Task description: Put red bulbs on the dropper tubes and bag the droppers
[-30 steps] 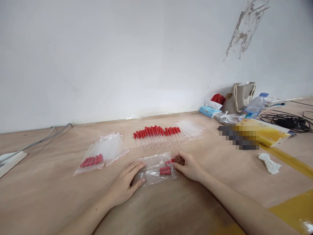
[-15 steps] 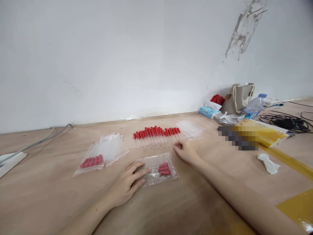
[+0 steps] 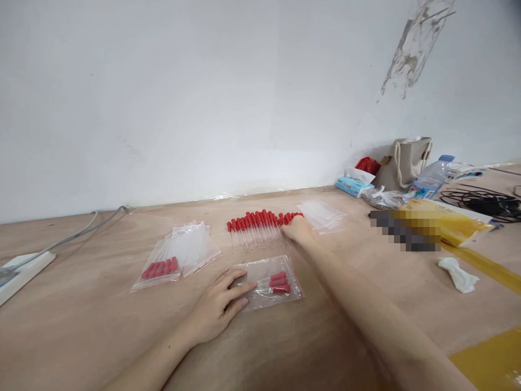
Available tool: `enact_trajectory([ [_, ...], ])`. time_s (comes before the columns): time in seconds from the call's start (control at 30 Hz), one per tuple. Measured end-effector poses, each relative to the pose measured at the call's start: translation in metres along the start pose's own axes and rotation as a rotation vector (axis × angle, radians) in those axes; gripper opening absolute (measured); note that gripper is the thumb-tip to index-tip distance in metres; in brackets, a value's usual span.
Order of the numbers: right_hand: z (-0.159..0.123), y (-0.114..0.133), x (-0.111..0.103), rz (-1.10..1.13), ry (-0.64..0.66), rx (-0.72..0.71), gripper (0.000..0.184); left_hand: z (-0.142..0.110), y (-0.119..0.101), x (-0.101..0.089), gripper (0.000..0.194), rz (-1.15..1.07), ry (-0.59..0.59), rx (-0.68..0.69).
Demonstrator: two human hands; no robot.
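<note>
My left hand (image 3: 220,304) lies with its fingers spread on the left part of a clear zip bag (image 3: 260,269). Inside that bag are three droppers with red bulbs (image 3: 279,282), their thin stems pointing toward my fingers. Beyond it stretches a row of several red-bulbed droppers (image 3: 252,220) with slender clear stems toward me. My right hand (image 3: 300,231) reaches over the right end of this row, fingers drawn together among the stems; what lies between the fingertips is hidden.
On the left lie a bag of several red-bulbed droppers (image 3: 160,267) and overlapping zip bags (image 3: 197,244). More flat bags (image 3: 321,214) sit right of the row. Farther right are a tissue pack (image 3: 353,185), a water bottle (image 3: 433,176), a yellow package (image 3: 451,220) and a crumpled tissue (image 3: 458,276).
My right hand has moved forward from in front of the row onto its right end. The left hand stays on the bag. The whole view has shifted slightly.
</note>
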State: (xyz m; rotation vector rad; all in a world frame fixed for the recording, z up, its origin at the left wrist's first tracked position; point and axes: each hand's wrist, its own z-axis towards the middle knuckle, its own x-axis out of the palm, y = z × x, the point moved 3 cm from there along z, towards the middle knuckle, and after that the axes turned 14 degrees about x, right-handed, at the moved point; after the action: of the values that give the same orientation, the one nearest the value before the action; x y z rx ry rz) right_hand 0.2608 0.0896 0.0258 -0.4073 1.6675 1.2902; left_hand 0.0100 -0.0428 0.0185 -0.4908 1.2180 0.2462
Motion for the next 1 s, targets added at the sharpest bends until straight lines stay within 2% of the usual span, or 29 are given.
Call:
enact_trajectory([
  [0.13,-0.007,-0.007,-0.012,0.143,0.009,-0.026,0.022,-0.001,0.0,0.0,0.036,-0.004,-0.001,0.0],
  [0.27,-0.037,-0.036,-0.027,0.34,0.063,-0.1,0.026,-0.001,-0.001,0.0,0.036,-0.006,-0.004,-0.004],
  [0.37,-0.062,-0.06,-0.033,0.8,0.26,-0.108,0.067,0.0,-0.001,-0.001,0.036,0.003,0.001,-0.006],
  [0.43,-0.073,-0.07,-0.032,0.941,0.371,-0.054,0.088,0.0,-0.001,-0.001,0.036,0.001,0.004,-0.002],
  [0.47,-0.076,-0.072,-0.03,0.977,0.398,-0.034,0.092,0.001,-0.001,-0.002,0.036,-0.002,0.005,-0.001],
  [0.53,-0.078,-0.073,-0.027,1.035,0.388,-0.021,0.091,0.001,-0.001,-0.003,0.036,-0.009,0.006,0.001],
  [0.67,-0.08,-0.068,-0.015,1.136,0.341,-0.002,0.074,0.002,-0.002,-0.004,0.036,-0.013,-0.003,0.003],
  [0.8,-0.087,-0.064,-0.003,1.159,0.507,0.065,0.051,0.002,-0.002,-0.003,0.035,-0.01,-0.003,-0.003],
  [0.87,-0.09,-0.063,-0.001,1.107,0.573,0.05,0.041,0.001,-0.001,-0.003,0.037,-0.009,-0.004,-0.023],
  [1.0,-0.095,-0.061,-0.004,0.851,0.562,-0.112,0.034,0.0,-0.001,-0.003,0.047,-0.022,-0.04,-0.061],
])
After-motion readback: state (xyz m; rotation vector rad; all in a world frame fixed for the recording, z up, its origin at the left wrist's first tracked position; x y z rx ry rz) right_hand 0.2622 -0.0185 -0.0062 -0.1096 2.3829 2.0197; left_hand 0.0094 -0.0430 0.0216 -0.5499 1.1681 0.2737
